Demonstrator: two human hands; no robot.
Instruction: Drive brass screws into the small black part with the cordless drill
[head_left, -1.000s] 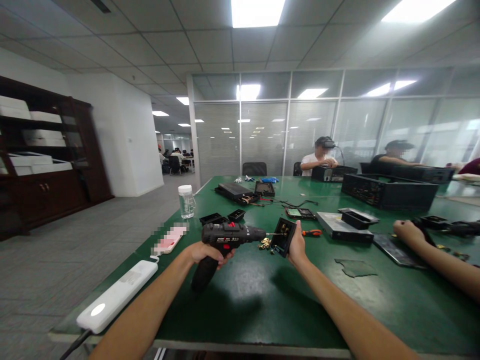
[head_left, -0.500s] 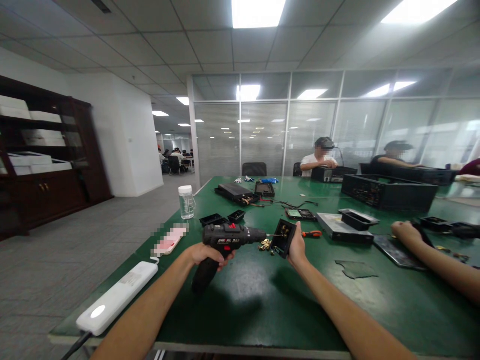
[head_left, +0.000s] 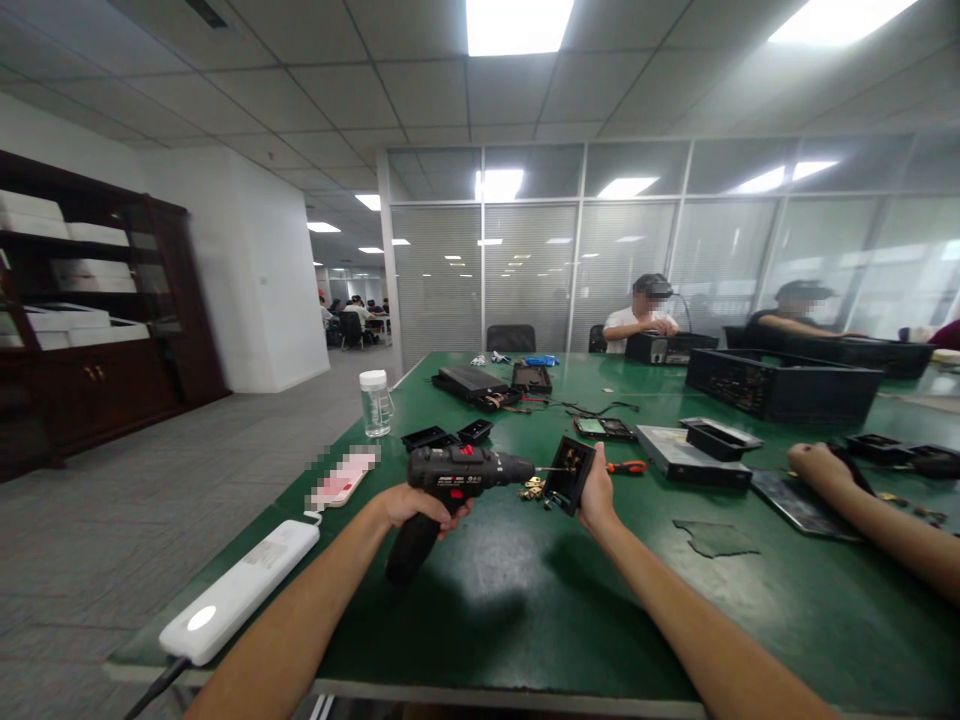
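My left hand (head_left: 416, 508) is wrapped round the grip of a black cordless drill (head_left: 457, 472) with red marks. The drill points right, and its thin bit reaches into a small black plastic box (head_left: 568, 477). Brassy parts show inside that box; whether the bit touches one I cannot tell. My right hand (head_left: 597, 490) grips the box by its right side, holding it tilted with the open face toward the drill. Just under the bit, a small pile of brass-coloured pieces (head_left: 532, 490) lies on the green table (head_left: 480, 620). An orange-handled tool (head_left: 627, 467) lies behind my right hand.
Several small black boxes (head_left: 427, 438) sit behind the drill. A water bottle (head_left: 375, 405), a phone (head_left: 346, 478) and a white power strip (head_left: 244, 590) line the left edge. A silver drive (head_left: 690, 457) stands right, near another person's hand (head_left: 817, 462). Two people work at the far side.
The whole view has shifted very slightly. Both hands, the drill and the box keep practically the same positions relative to each other.
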